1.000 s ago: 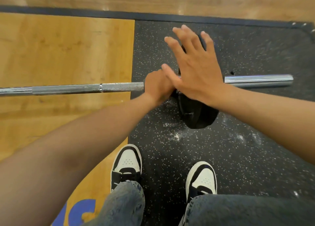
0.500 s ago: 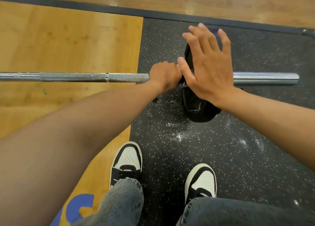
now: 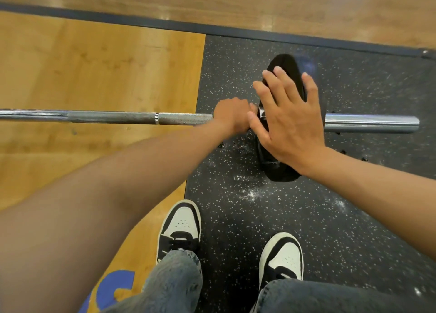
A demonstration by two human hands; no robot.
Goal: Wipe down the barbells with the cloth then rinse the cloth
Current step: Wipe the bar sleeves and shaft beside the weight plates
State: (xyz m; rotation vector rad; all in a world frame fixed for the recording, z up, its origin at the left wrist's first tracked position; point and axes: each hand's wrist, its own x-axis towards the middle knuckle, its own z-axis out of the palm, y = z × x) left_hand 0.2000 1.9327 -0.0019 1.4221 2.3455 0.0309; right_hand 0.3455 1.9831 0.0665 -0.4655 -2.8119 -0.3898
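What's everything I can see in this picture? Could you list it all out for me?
barbell: one, silver steel, lying left to right across the floor
weight plate: one, black, standing on edge on the barbell, over the rubber mat
rubber mat: one, black with white specks and chalky smudges, right half of the floor
wooden floor: honey-coloured boards on the left, with a blue marking near the bottom edge
dark border strip: one, running along the far edge
cloth: none visible; may be hidden under the left hand
shoes: two, white and black, at the bottom
jeans: grey-blue, bottom edge
left hand: curled round the barbell beside the plate
right hand: fingers straight and spread, against the plate
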